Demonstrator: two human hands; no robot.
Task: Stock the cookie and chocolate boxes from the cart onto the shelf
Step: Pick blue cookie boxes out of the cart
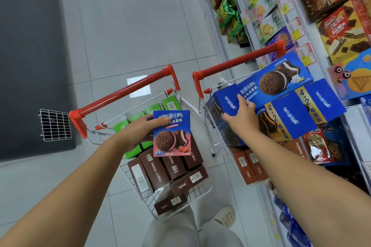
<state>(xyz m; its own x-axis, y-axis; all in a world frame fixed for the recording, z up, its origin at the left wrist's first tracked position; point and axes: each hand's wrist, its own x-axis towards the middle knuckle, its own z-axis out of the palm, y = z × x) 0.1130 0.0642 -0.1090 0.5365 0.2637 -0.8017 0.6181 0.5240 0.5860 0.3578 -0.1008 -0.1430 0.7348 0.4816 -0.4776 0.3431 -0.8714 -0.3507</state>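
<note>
Clasped in left hand (138, 129), thumb over the upper face and fingers behind: small box (171, 136), pink and blue, face up to the camera, held above left cart (124, 91); firm grasp, by the look of it. Pinched, seemingly, in right hand (240, 115): near end of big box (281, 80), one finger on top, the others tucked below and partly hidden; no certainty about how tight.

Long axis of big box running away from the grip, up and rightward toward shelf (353, 116); far end already near the shelf front, near end over right cart (239, 61). Resting slantwise on 4+2 box (291, 118), itself long and blue, tilted across the cart's rim toward shelf. Right hand clearly the nearer to shelf; left hand well apart from it, both carts' handles between.

Likely step: sliding or lifting big box along its own length onto shelf; small box to follow. Worth minding: an end grip on a long box, so sag or swing at the far end probable; 4+2 box beneath liable to shift.

Below small box: green boxes (153, 107) and brown boxes (158, 168), packed upright, a few brown ones lying loose at the near end. Shelf crowded with packets and cartons; little open room visible apart from a white strip just beside 4+2 box. Pale tiled floor (140, 26) to the left.
</note>
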